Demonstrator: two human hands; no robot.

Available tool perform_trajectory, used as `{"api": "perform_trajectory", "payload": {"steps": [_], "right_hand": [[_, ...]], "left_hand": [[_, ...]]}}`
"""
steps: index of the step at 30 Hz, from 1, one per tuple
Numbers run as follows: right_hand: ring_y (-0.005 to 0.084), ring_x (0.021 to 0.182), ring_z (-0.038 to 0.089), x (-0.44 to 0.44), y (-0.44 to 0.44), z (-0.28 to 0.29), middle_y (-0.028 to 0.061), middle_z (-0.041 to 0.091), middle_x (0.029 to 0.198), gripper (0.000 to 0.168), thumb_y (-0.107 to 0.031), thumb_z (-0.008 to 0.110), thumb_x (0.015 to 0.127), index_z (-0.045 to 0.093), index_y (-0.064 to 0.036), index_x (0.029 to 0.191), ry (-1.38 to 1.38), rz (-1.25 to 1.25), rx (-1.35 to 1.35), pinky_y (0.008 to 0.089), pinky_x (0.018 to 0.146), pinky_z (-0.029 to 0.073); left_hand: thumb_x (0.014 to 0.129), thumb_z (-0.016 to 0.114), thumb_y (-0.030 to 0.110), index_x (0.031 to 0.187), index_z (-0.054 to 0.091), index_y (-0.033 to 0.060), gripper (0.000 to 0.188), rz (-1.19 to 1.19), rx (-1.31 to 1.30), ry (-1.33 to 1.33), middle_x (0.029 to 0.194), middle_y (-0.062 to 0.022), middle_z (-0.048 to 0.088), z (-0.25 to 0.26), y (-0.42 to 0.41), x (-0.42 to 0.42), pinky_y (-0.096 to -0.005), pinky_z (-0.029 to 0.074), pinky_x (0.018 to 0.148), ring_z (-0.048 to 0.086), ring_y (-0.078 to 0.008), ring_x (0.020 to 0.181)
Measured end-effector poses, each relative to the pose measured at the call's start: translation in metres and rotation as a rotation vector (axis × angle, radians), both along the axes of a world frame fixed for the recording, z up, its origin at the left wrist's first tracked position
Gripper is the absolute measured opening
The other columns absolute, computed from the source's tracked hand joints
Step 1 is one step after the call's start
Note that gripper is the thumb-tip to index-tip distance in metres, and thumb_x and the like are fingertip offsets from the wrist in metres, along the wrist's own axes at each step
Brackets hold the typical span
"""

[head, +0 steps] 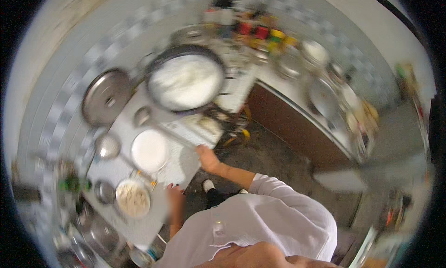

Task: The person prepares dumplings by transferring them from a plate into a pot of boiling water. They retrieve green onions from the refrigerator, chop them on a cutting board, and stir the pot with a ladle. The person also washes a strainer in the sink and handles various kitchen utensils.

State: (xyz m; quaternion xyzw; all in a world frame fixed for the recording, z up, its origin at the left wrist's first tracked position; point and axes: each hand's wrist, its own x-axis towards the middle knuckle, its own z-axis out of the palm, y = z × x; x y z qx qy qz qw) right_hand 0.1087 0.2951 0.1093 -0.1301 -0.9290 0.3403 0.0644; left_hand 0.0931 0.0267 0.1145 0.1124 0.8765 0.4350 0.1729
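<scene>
My right hand [208,159] is closed around the handle end of a long metal ladle [143,116], whose bowl hangs over the counter beside a large dark pan [223,72] of white liquid. Near the counter's front edge is my left hand [175,194], blurred; whether it holds anything is unclear. A round white container or plate [150,151] lies between the ladle and a bowl of pale, lumpy food [133,198]. Left of the white round thing rests a second long-handled utensil with a rounded metal head [107,146].
A large metal lid [107,98] leans by the tiled wall. Jars and bottles [261,32] crowd the back corner. A metal bowl [104,192] sits beside the food bowl. Along the right counter [296,102] stand metal vessels. Pots [101,235] are at lower left.
</scene>
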Motion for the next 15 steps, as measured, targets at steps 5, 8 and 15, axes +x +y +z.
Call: {"api": "perform_trajectory", "payload": {"steps": [5, 8, 15], "right_hand": [[0.041, 0.097, 0.057, 0.149, 0.019, 0.029, 0.0248, 0.057, 0.104, 0.045, 0.002, 0.058, 0.08, 0.045, -0.002, 0.122, -0.171, -0.192, -0.27, 0.0472, 0.082, 0.047], [0.0409, 0.091, 0.061, 0.281, 0.05, 0.025, 0.0224, 0.063, 0.095, 0.031, -0.015, 0.056, 0.091, 0.049, -0.003, 0.119, -0.243, -0.411, -0.316, 0.0485, 0.078, 0.048], [0.0422, 0.1, 0.061, 0.606, 0.066, 0.031, 0.0218, 0.064, 0.11, 0.046, -0.043, 0.04, 0.098, 0.062, -0.006, 0.113, -0.38, -1.208, -0.342, 0.0496, 0.084, 0.048]], "left_hand": [[0.091, 0.053, 0.024, 0.117, 0.057, 0.0058, 0.032, -0.694, -0.304, 0.607, 0.111, -0.0164, 0.062, -0.07, 0.072, -0.015, -0.0445, 0.051, 0.079, 0.062, -0.0308, 0.096], [0.09, 0.05, 0.025, 0.106, 0.065, 0.0053, 0.03, -0.868, -0.164, 0.364, 0.102, -0.0148, 0.066, -0.062, 0.162, 0.008, -0.0427, 0.051, 0.08, 0.064, -0.0297, 0.093], [0.092, 0.061, 0.033, 0.073, 0.062, 0.0079, 0.032, -0.916, 0.424, -0.641, 0.066, -0.0006, 0.06, 0.038, 0.346, 0.222, -0.0306, 0.046, 0.053, 0.056, -0.0169, 0.057]]}}
